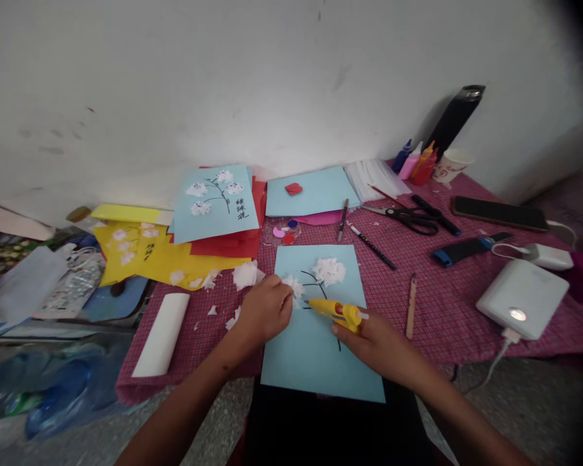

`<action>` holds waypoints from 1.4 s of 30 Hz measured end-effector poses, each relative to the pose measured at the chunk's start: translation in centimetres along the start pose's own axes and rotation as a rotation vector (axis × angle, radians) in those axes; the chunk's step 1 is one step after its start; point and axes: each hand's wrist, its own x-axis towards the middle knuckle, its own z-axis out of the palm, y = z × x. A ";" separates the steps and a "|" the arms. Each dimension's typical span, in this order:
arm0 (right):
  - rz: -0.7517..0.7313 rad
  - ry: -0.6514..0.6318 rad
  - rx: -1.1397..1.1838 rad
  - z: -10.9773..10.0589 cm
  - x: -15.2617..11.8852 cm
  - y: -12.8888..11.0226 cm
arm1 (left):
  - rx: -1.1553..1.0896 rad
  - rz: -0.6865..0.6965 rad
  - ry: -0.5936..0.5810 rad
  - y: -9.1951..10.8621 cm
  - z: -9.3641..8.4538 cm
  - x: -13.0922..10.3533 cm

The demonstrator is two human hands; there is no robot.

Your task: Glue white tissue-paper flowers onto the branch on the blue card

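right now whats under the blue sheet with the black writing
Red sheets stick out from under the blue sheet at its right and lower edges, with yellow paper showing below them. Whatever lies beneath its middle is covered.

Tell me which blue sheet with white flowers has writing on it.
The back left sheet, lying on red paper: dark characters stand at its lower right. The front sheet shows white flowers but no writing.
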 end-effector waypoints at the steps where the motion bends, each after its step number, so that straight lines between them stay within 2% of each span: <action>1: 0.003 -0.002 -0.004 0.0 0.1 -0.2 | 0.002 -0.004 -0.004 0.0 0.1 0.2; 8: 0.014 -0.015 -0.063 0.2 0.6 -0.6 | -0.034 0.044 -0.053 -0.1 0.1 1.0; 14: 0.036 0.004 -0.058 -1.0 -0.8 0.4 | -0.053 0.096 -0.084 0.2 -0.1 0.9; 19: 0.075 0.045 0.036 -1.6 -1.5 1.4 | -0.022 0.127 -0.116 0.5 -0.2 1.1; 24: 0.103 0.039 0.117 -1.2 -1.5 2.2 | 0.045 0.039 -0.058 1.0 -0.1 1.1; 28: 0.089 0.046 0.146 -1.1 -1.5 2.2 | 0.171 -0.039 -0.056 1.7 -0.1 1.2; 32: 0.090 0.052 0.147 -1.2 -1.5 2.0 | 0.233 -0.043 -0.061 2.1 0.1 1.6; 42: 0.096 0.027 0.157 -1.1 -1.5 2.1 | 0.152 0.014 -0.072 1.6 0.1 0.9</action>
